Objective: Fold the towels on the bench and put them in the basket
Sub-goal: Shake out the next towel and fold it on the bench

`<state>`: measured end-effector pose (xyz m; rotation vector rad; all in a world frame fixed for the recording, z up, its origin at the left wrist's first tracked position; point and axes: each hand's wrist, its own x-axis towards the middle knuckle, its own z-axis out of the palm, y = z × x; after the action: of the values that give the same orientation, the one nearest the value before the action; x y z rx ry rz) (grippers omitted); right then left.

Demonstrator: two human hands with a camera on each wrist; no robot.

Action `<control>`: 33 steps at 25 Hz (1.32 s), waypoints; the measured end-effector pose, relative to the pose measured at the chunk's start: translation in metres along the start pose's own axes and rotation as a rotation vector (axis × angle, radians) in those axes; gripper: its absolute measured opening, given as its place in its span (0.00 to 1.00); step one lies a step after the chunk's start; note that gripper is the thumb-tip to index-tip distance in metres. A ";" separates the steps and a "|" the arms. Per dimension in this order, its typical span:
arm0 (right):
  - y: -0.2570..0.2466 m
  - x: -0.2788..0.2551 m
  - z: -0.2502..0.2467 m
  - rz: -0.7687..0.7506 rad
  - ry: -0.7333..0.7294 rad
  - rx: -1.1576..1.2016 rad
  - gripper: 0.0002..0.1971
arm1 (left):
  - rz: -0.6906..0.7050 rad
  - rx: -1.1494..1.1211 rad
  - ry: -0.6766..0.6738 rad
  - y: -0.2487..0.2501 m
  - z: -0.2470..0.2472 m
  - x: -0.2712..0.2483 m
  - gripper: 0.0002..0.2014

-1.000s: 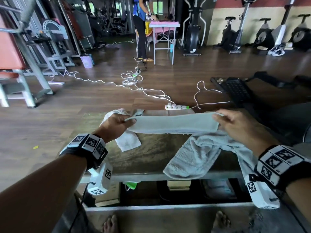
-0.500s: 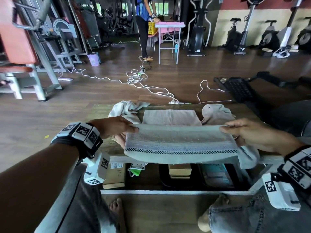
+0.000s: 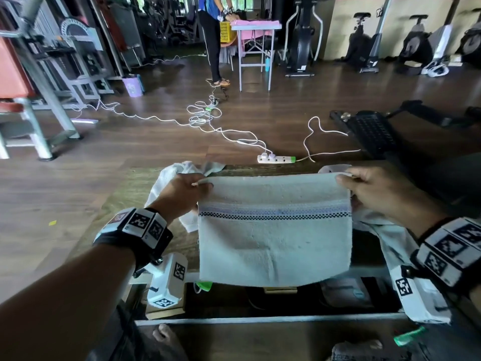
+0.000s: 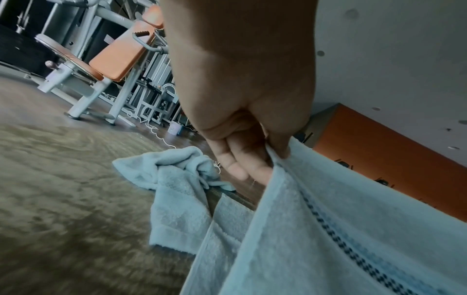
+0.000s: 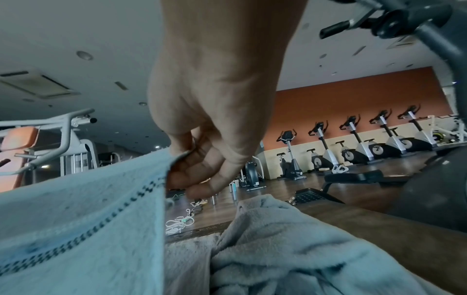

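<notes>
Pale towel w/ checkered band (image 3: 273,230) is hanging in the air over the bench (image 3: 125,204), stretched flat btwn both hands, band running horizontally near the top, lower edge drooping past the bench's front rail. Left hand (image 3: 179,196) is pinching the top-left corner, thumb + fingers (image 4: 242,159) curled on the hem. Right hand (image 3: 377,194) is pinching the top-right corner, same grip per right wrist cam. Crumpled towel (image 3: 171,183) is lying on the bench behind the left hand; another loose towel (image 5: 290,239) is lying under the right hand, draping over the bench's right side. Power strip (image 3: 276,159) + white cables are sitting on the wood floor beyond. Person is standing at a small table (image 3: 256,27) w/ a yellow basket (image 3: 226,32) far back.
</notes>
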<state>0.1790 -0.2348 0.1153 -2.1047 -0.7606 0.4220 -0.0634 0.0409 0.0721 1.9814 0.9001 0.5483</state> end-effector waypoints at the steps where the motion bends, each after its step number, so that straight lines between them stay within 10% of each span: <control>1: -0.001 0.014 0.002 -0.021 0.018 -0.066 0.10 | 0.024 0.028 0.039 -0.001 0.002 0.011 0.09; 12: 0.044 0.212 0.091 -0.077 0.113 -0.494 0.11 | 0.008 0.447 0.035 -0.056 0.054 0.163 0.20; 16: 0.075 0.228 0.121 -0.068 -0.058 -0.618 0.11 | 0.116 0.516 -0.073 -0.078 0.077 0.173 0.05; 24: 0.042 0.185 0.114 -0.179 -0.067 -0.376 0.08 | 0.077 0.567 -0.097 -0.058 0.071 0.161 0.11; 33: 0.007 0.061 0.126 -0.481 -0.066 -0.125 0.13 | 0.607 0.112 -0.155 0.014 0.107 0.051 0.16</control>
<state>0.1606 -0.1228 0.0334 -1.9404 -1.3200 0.1836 0.0457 0.0178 0.0290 2.3644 0.2221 0.6750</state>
